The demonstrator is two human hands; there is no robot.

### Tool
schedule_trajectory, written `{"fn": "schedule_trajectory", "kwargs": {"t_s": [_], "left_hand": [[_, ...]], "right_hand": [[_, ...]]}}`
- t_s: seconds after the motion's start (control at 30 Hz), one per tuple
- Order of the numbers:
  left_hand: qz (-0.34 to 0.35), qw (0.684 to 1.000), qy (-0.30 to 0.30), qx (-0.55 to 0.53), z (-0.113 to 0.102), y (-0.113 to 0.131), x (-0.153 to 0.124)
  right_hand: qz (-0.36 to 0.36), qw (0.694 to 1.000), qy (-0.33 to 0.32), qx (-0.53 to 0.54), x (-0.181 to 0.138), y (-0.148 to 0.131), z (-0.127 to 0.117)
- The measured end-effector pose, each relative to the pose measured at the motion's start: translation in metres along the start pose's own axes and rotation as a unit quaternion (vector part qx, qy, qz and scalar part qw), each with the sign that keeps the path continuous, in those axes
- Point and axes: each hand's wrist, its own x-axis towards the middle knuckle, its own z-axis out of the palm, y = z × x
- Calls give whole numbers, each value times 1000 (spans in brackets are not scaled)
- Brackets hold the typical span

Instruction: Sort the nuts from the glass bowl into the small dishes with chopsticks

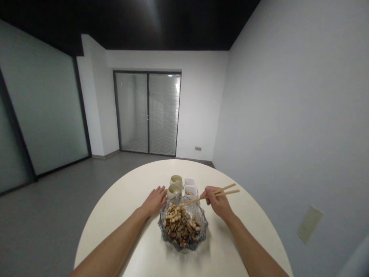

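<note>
In my right hand [216,203] is a pair of chopsticks [227,190], their tips pointing left over the back part of a glass bowl [184,249]. Peanuts [174,214] and striped sunflower seeds [181,229] fill much of the bowl. Whether the tips pinch a piece is too small to tell. My left hand [155,200] lies flat on the table, fingers stretched out, just left of the bowl. Behind the bowl stand two greenish cups [174,190] and two white square containers [190,188]. The nearer white container has some pieces inside.
Everything stands on a round cream-coloured table [138,175]. A white wall [288,115] runs close along the right side. Farther back are a glass door with blinds [164,115] and frosted glass panels [52,111] on the left.
</note>
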Motion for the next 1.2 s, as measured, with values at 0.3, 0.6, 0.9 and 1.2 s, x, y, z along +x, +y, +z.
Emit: {"fn": "schedule_trajectory", "kwargs": {"t_s": [0.3,0.6,0.9,1.2], "left_hand": [[0,1000,1,-9,5,-5,2],[-2,1000,4,-13,3,-3,2],[-2,1000,7,-7,5,-3,2],[-3,1000,6,-16,3,-4,-1]], "right_hand": [[13,999,36,7,5,3,-8],[-18,997,-66,-42,1,5,-3],[2,1000,-8,-22,2,6,-5],[-4,991,131,-19,6,12,-14]]}}
